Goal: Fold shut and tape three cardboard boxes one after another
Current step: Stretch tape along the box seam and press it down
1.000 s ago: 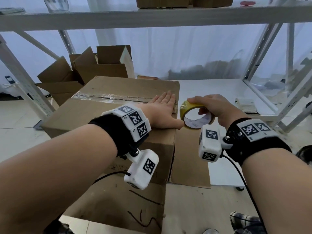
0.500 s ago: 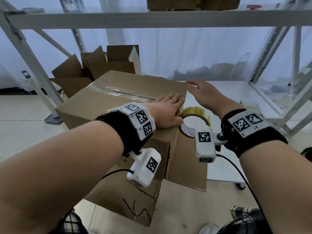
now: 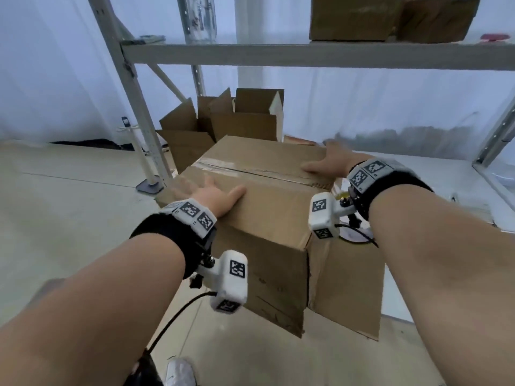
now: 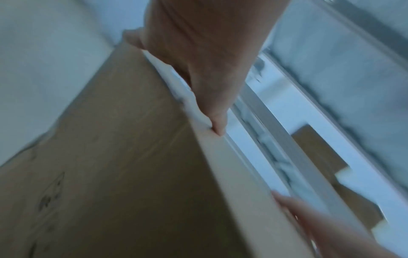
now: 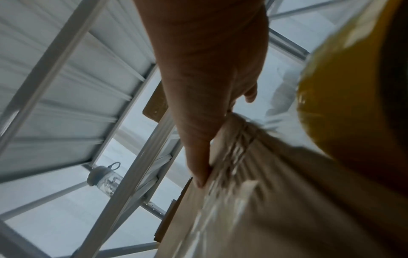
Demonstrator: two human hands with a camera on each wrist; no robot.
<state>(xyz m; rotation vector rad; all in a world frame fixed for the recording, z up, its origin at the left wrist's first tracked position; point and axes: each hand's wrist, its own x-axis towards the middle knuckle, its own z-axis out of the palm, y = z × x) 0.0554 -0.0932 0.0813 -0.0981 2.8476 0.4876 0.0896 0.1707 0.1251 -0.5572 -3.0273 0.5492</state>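
So I've got both hands on the closed cardboard box (image 3: 267, 207), sitting mid-frame in the head view with its taped seam running across the top. My left hand (image 3: 214, 196) lies on the top near the box's left edge, fingers (image 4: 217, 120) straight and spread, not gripping anything; it's pretty blurred there. My right hand (image 3: 326, 162) rests flat on the top at the far right corner, fingers (image 5: 198, 167) straight too, the thumb laid along the edge in the right wrist view. One bottom flap of the box hangs down at lower right. The yellow tape roll (image 5: 344, 97) sits just beside the box's right side, mostly hidden behind my right wrist in the head view. Two more open boxes (image 3: 223, 126) stand behind it, upper middle of the frame, under the metal shelf (image 3: 306, 55).
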